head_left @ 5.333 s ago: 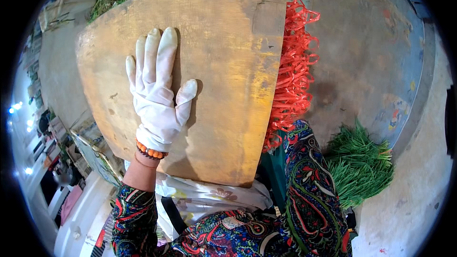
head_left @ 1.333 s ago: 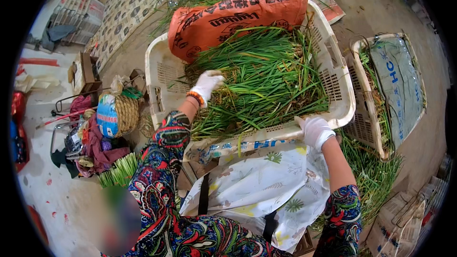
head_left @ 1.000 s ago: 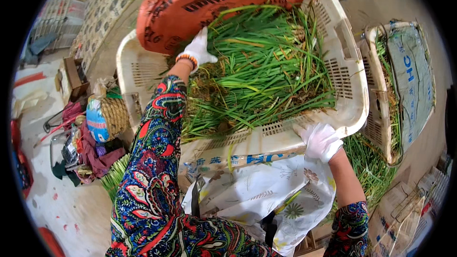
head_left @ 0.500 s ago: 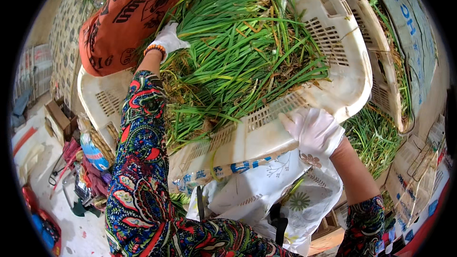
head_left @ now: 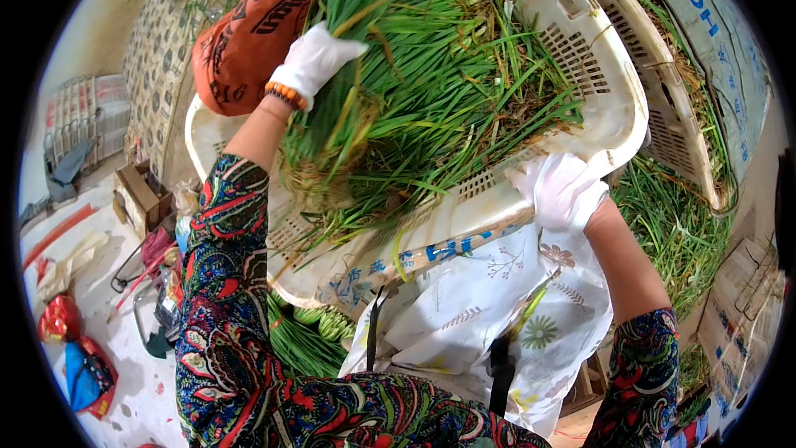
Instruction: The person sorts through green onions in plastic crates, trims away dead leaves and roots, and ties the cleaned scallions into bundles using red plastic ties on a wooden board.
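Observation:
A bunch of long green chives [head_left: 342, 120] is closed in my white-gloved left hand [head_left: 319, 62], its leaves fanning out beyond the hand and its pale, straw-tangled ends hanging below. The bunch is smeared by motion. Beneath and beside it lies a loose heap of chives [head_left: 464, 91] mixed with dry brown leaves, inside a white slotted plastic basket [head_left: 618, 129]. My gloved right hand [head_left: 557, 191] grips the near rim of this basket, with the fingers bent over the edge. At the basket's far left, an orange-red printed sack [head_left: 240, 58] drapes over the rim.
A floral apron [head_left: 481, 307] covers my lap under the basket's near edge. More chives [head_left: 307, 344] lie below left, and others [head_left: 663, 232] spill at the right beside a second basket [head_left: 659, 91]. A wooden box [head_left: 141, 195] stands on the left floor.
My left hand has closed on a bunch of chives and raised it from the heap. The view has shifted, and the sack appears farther right. My right hand stays on the rim.

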The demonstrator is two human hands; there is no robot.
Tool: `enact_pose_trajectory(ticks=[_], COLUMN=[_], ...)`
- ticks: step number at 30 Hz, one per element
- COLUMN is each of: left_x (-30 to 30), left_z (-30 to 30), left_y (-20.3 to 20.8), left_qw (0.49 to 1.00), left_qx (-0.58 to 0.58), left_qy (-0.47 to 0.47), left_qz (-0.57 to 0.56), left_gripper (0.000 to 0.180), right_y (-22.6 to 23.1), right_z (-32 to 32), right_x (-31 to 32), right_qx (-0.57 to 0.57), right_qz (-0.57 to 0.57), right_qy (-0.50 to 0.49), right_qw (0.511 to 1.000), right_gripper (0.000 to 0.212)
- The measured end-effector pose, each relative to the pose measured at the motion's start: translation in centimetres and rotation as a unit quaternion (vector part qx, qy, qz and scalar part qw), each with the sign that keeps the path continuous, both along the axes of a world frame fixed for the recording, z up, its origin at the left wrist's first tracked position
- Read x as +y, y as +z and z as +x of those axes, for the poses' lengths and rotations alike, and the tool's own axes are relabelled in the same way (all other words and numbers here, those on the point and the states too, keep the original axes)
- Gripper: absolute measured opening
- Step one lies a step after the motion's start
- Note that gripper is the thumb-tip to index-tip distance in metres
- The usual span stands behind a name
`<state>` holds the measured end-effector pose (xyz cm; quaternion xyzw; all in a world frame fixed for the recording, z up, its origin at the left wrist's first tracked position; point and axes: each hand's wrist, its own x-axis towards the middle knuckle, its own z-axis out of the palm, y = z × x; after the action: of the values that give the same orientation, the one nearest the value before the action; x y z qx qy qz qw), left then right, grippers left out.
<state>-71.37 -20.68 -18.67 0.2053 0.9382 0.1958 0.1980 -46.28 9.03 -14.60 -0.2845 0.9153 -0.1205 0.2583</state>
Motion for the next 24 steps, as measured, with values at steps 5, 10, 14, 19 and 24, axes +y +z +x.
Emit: enact_pose_trajectory(ticks=[5,10,14,19,24], left_x=[2.8,6.9,2.2,-3.6,-1.6], left_z=[-1.5,2.9,5.2,11.7,21.5], left_y=[-1.3,-4.1,-6.3,-6.2,-8.6], left_qw=[0.951,0.956,0.915,0.828,0.925], left_qx=[0.186,-0.134,-0.171,-0.135,-0.191], left_qy=[-0.247,0.263,0.252,0.392,0.327], left_qz=[-0.024,0.002,0.265,0.378,-0.013], left_gripper=[0.022,0.1,0.103,0.107,0.131], right_y=[-0.2,-1.6,-1.0,-0.8,-0.8], right_z=[-0.1,0.7,0.6,0.6,0.1], right_x=[-0.3,0.3,0.2,0.4,-0.4], right_qx=[-0.009,0.048,0.053,0.033,0.05], right_qz=[0.028,0.003,-0.012,0.003,-0.005], right_qy=[-0.001,-0.011,-0.02,-0.019,-0.006], right_qw=[1.0,0.999,0.998,0.999,0.999], right_gripper=[0.036,0.011,0.012,0.012,0.012])
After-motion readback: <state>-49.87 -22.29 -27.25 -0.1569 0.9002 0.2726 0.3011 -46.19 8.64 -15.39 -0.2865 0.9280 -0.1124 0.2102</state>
